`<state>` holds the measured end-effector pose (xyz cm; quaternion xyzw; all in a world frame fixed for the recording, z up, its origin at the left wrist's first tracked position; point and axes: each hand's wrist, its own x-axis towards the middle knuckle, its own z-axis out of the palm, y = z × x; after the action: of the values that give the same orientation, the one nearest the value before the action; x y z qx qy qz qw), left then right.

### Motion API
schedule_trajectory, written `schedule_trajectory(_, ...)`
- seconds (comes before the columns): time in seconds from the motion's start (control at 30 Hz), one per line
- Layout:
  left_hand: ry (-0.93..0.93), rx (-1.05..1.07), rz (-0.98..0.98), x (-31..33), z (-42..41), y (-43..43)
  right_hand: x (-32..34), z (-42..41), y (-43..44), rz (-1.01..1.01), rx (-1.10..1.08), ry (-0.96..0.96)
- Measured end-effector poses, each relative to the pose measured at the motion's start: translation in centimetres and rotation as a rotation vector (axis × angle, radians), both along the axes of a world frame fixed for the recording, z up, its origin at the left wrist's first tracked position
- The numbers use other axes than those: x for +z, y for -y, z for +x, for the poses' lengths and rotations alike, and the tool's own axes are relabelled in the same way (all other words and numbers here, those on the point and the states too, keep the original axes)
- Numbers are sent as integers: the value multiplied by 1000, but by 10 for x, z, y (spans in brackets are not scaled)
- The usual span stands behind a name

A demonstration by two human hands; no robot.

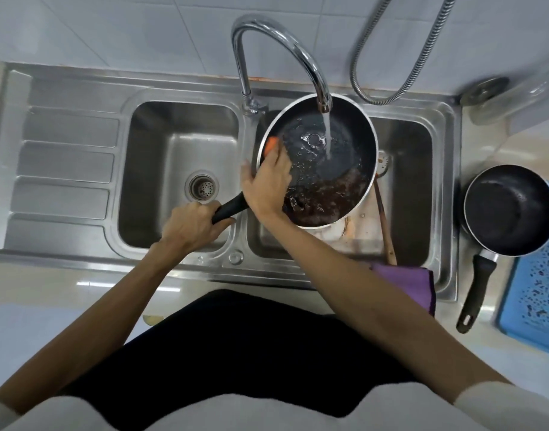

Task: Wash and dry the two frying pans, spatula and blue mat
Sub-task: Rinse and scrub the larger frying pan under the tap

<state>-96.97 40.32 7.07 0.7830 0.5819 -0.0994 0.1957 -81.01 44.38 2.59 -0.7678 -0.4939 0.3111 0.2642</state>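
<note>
Beyond the left hand (pixel 189 225) and right hand (pixel 267 181), a wall of white tiles (pixel 111 26) is seen. A stainless steel double sink (pixel 80 82) is set into a pale glossy worktop (pixel 49 284), its ribbed drainboard (pixel 65 163) left of the left hand. A metal hose (pixel 406 73) is hung beyond the right hand.

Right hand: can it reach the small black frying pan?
Probably yes: the way to the small black frying pan looks free. But the right hand has its grip on an orange sponge in the large black frying pan.
</note>
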Motion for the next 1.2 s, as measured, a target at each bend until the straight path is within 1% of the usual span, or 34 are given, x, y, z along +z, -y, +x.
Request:
schedule_trajectory(0.07,27,-17,-18,-2,0,1,-2,2,-1,71,-66,24)
schedule_trajectory(0.13,49,-20,-33,-3,0,3,-2,5,0,128,-66,-29)
schedule_trajectory(0.3,56,-27,-40,-5,2,5,7,8,4,153,-80,-65)
schedule_trajectory(0.5,155,-119,-9,-8,-3,1,13,10,5,159,-123,-72)
schedule_trajectory(0.67,210,-61,-59,-11,-8,0,22,2,1,201,-123,-63)
schedule_trajectory(0.93,245,19,-206,-8,-9,-9,26,-6,-5,250,-154,-95)
schedule_trajectory(1.1,255,79,-354,0,16,-24,27,-6,-12,270,-145,-64)
schedule_trajectory(1.2,242,108,-354,0,37,-30,29,-7,-15,293,-139,-30)
